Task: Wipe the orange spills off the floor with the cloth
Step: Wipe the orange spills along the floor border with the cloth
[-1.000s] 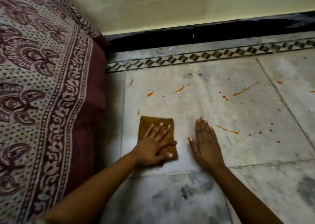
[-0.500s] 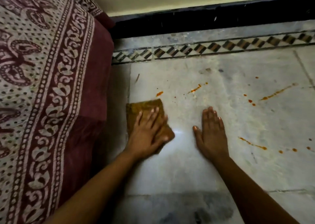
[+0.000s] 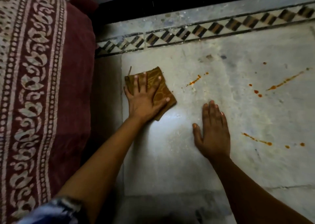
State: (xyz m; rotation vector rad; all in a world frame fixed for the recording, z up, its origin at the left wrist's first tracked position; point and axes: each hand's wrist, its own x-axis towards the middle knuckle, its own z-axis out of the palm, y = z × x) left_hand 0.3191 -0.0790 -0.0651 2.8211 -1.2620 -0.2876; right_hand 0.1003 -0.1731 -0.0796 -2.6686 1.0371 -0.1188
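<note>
Pale marble floor (image 3: pixel 213 164) fills the frame beside a maroon patterned bedspread (image 3: pixel 37 87). My left hand (image 3: pixel 144 101), fingers spread, presses the brown cloth (image 3: pixel 162 89) flat at centre left; my right hand (image 3: pixel 213 133) lies flat, fingers together. Orange spills (image 3: pixel 194 82) dot the right.

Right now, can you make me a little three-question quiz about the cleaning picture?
1. Which hand presses the cloth?
2. True or false: the right hand lies flat on bare floor.
3. The orange streak closest to the cloth sits on its: A) bed side, B) right-hand side.

Key: 1 left; 2 true; 3 B.
</note>
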